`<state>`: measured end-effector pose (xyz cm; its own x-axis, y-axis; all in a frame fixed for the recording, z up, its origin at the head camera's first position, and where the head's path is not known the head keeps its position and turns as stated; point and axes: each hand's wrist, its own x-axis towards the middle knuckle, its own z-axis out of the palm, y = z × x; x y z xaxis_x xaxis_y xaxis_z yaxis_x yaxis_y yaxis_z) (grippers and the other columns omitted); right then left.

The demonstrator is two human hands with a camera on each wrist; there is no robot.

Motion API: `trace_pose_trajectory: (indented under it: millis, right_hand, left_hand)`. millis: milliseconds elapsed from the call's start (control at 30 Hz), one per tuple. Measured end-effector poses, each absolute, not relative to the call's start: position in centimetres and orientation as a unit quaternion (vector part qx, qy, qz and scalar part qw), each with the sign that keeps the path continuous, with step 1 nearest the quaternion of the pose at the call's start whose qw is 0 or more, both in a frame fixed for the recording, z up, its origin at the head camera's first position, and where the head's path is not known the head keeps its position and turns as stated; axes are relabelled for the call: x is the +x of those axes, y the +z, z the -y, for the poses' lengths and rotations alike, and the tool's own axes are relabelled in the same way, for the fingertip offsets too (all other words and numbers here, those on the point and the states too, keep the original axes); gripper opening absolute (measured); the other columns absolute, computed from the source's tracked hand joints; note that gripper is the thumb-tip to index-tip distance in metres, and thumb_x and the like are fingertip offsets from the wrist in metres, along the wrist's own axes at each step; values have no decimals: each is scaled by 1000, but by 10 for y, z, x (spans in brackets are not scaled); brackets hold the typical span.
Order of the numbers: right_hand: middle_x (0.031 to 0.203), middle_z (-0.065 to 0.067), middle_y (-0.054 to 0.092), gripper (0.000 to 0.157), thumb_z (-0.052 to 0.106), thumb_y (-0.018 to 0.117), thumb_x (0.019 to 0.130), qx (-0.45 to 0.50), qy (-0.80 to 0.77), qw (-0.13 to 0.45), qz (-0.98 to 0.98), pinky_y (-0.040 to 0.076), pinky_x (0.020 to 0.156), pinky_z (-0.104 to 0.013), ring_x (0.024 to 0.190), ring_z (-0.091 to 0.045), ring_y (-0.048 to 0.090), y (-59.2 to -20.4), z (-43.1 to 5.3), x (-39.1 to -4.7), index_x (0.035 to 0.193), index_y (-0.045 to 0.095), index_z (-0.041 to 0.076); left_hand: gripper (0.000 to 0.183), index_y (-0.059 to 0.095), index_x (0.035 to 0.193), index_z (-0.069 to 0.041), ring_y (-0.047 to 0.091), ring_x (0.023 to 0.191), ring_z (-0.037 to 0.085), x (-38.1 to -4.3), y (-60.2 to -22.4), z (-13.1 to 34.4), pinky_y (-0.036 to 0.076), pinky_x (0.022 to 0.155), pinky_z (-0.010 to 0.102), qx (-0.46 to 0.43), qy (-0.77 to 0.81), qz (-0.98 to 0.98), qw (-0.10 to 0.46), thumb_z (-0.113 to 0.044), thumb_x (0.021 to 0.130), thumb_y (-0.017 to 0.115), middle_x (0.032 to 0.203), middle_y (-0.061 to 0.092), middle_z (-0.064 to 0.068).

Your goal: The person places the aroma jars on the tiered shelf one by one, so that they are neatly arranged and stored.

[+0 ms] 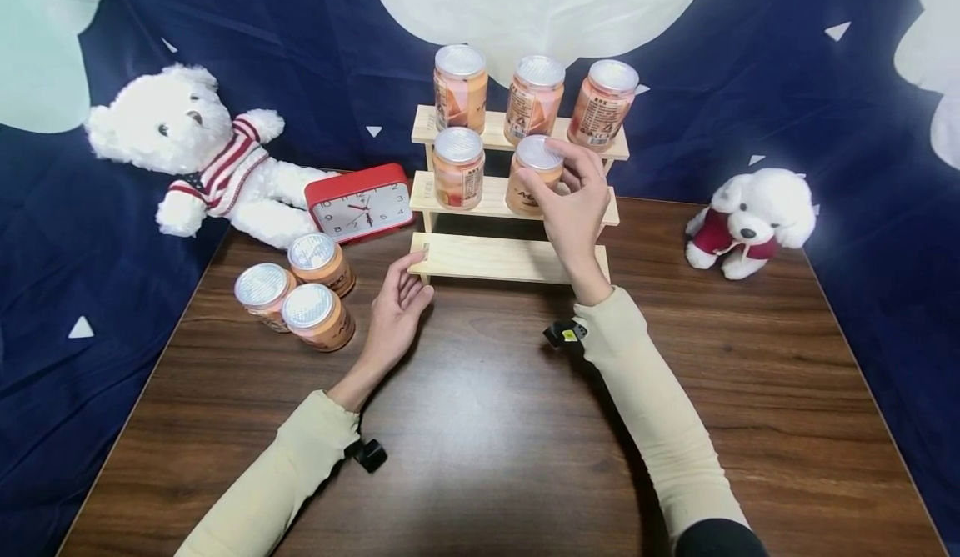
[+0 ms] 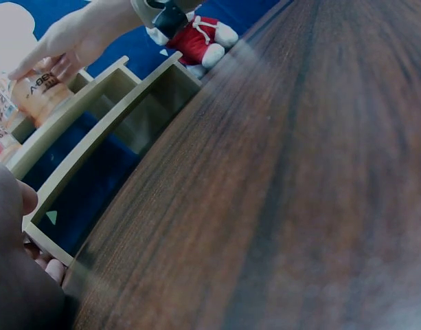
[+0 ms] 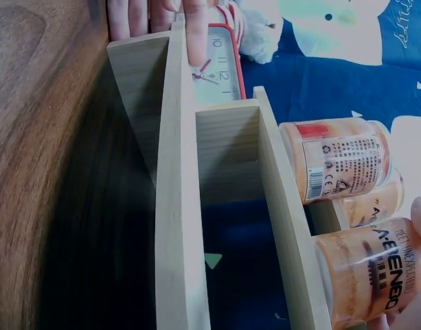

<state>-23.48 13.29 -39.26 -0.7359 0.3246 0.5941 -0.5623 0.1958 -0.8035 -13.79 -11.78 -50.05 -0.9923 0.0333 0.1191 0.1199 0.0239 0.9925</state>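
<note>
Head view — right grip [image 1: 579,207] holds jar [image 1: 536,156]; left grip [image 1: 397,311] touches rack [image 1: 495,258].

Behind the hands [image 1: 393,311], plain cream sleeves [image 1: 648,390] are worn to the wrists. At each cuff a small black device [image 1: 370,455] is attached, the right one marked with a yellow label [image 1: 569,335]; farthest back on the right, black cloth [image 1: 720,539] is worn.

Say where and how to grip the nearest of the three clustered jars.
Probably best around the nearest jar, just below its lid, coming from the right, where the left hand is. It stands upright and round-sided, clear on its right, while the other two jars crowd it behind and left.
</note>
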Motion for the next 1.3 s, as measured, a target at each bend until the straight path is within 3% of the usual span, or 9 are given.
trace_pose_trajectory:
  millis: [1033,1300]
  right_hand:
    - [128,-17,68,50,12,100,84,94,607,347,709,65,103,-34,116,-19,68,-392,-123,-236,128,80,0]
    - [125,-16,69,48,14,101,83,86,598,350,716,67,95,-31,110,-17,70,-389,-125,-235,126,82,1]
  left_hand:
    - [54,52,159,-5,51,152,30,-137,-498,120,44,130,40,-56,-694,717,33,6,108,63,164,54,19]
    - [52,52,159,-5,51,152,30,-137,-499,118,43,130,40,-55,-694,718,28,4,109,62,165,54,19]
